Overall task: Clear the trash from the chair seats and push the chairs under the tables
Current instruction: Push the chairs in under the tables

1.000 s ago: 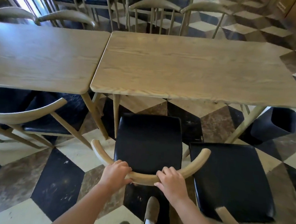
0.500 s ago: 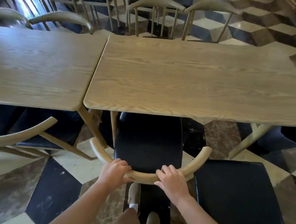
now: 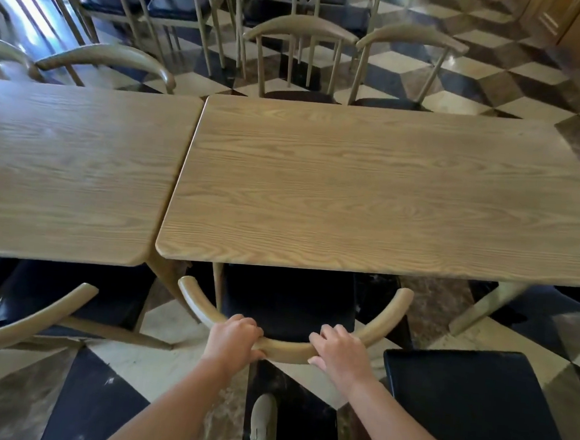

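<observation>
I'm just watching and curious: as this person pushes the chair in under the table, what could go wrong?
The curved backrest has ends that rise close to the right table's front edge; pushed too far, they might knock it. The left hand and right hand each keep a grip on that rail, so fingers could get pinched. The table leg stands beside the black seat and may catch it.

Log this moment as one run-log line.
left hand: grips curved wooden chair backrest | right hand: grips backrest | black seat: partly under wooden table
</observation>
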Tool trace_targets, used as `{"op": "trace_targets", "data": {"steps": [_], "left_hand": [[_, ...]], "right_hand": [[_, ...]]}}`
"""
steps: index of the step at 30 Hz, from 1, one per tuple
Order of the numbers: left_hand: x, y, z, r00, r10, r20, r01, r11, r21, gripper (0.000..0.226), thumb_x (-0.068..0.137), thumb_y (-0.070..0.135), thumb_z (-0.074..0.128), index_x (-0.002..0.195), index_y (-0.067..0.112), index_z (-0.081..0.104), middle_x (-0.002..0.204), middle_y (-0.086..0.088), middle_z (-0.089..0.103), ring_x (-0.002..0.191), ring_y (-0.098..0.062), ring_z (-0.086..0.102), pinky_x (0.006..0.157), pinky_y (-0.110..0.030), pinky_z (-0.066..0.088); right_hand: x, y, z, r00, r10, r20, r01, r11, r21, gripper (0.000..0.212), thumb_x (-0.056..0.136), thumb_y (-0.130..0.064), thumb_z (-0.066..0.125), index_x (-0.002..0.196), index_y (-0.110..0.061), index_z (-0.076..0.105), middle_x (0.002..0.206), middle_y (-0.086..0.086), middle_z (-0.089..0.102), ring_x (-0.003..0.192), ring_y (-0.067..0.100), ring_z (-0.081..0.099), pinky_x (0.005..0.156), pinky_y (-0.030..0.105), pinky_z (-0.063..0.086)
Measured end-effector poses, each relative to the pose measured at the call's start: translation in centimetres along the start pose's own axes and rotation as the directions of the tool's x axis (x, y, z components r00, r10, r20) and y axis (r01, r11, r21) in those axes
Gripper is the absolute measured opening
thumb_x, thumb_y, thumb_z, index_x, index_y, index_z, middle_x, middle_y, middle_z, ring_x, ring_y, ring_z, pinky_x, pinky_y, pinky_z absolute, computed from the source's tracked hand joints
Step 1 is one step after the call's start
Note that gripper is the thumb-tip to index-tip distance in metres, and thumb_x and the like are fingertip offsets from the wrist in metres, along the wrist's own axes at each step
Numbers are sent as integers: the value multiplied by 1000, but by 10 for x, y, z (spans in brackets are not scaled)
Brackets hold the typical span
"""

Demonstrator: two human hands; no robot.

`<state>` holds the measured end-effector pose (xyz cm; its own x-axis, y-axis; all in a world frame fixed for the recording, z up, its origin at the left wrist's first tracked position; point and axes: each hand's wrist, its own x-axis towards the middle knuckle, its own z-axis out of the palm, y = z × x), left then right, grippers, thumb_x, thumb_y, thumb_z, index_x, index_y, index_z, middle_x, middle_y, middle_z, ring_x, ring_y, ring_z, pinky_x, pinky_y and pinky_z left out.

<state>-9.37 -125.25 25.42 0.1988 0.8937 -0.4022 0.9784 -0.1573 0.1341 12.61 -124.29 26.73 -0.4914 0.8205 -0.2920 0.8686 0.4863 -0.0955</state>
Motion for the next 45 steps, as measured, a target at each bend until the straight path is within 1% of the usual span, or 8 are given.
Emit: {"op": "trace_targets", "data": {"steps": [3, 4, 7, 14, 26, 31, 40, 45], "left_hand": [[4, -6, -1, 999, 24, 31, -24, 1000, 11, 45, 83, 53, 56, 121, 28, 57, 117, 9, 59, 110, -15, 49, 81, -30, 45], [2, -6, 1, 1000, 26, 18, -26, 1000, 11, 45, 84, 53, 55, 122, 28, 56, 117, 9, 59, 110, -14, 48, 81, -30, 45], [-4, -4, 8, 998, 23, -54, -24, 999, -30, 45, 85, 50, 54, 123, 25, 54, 118, 8, 57, 110, -14, 48, 86, -29, 43], [-29, 24, 8, 988, -31, -150, 22, 998, -65, 45, 93, 38, 44, 134, 20, 42, 132, 1, 50, 130, -19, 36, 113, -37, 21], [-131, 165, 27, 873, -199, -446, 142, 977, -157, 39, 93, 39, 48, 123, 17, 57, 123, -2, 63, 119, -23, 53, 104, -39, 37], [-177, 249, 52, 845, -248, -473, 164, 963, -213, 33, 91, 38, 49, 116, 20, 60, 118, -1, 65, 115, -22, 56, 100, -39, 40], [-238, 364, 83, 868, -38, -495, 5, 998, -67, 40, 92, 40, 47, 124, 18, 53, 126, -2, 58, 124, -22, 47, 111, -45, 28], [-271, 418, 122, 895, 25, -446, -74, 993, -94, 43, 93, 42, 45, 131, 22, 47, 136, 1, 52, 132, -20, 39, 115, -45, 22]], "right_hand": [[4, 0, -4, 999, -13, 42, 16, 998, -65, 40, 60, -48, 83, 82, -21, 64, 73, -2, 62, 66, 16, 59, 50, 26, 51], [4, 0, -4, 999, -8, 52, 12, 998, -65, 39, 63, -48, 81, 85, -20, 64, 76, -2, 62, 69, 16, 59, 52, 27, 51], [8, 0, 1, 999, 1, 50, -1, 1000, -3, 34, 86, -41, 61, 107, -15, 53, 101, 5, 58, 94, 23, 54, 76, 34, 48], [-14, -16, 3, 995, 76, -57, -75, 997, 30, 35, 93, -42, 48, 116, -16, 53, 112, 5, 58, 107, 24, 50, 98, 40, 39], [-150, 23, -10, 953, 7, -303, 12, 998, 61, 34, 94, -40, 45, 116, -17, 56, 112, 5, 62, 108, 24, 53, 93, 39, 42], [-240, 50, -7, 931, 29, -364, -8, 998, 59, 32, 92, -39, 48, 113, -17, 59, 107, 4, 64, 102, 23, 55, 87, 37, 43], [-387, 96, 24, 903, 180, -389, -156, 983, 94, 32, 92, -38, 48, 115, -17, 57, 107, 3, 63, 103, 23, 55, 85, 35, 43], [-473, 110, 64, 900, 310, -305, -289, 951, 113, 37, 92, -41, 47, 122, -20, 55, 116, 1, 62, 108, 19, 54, 91, 34, 44]]}}
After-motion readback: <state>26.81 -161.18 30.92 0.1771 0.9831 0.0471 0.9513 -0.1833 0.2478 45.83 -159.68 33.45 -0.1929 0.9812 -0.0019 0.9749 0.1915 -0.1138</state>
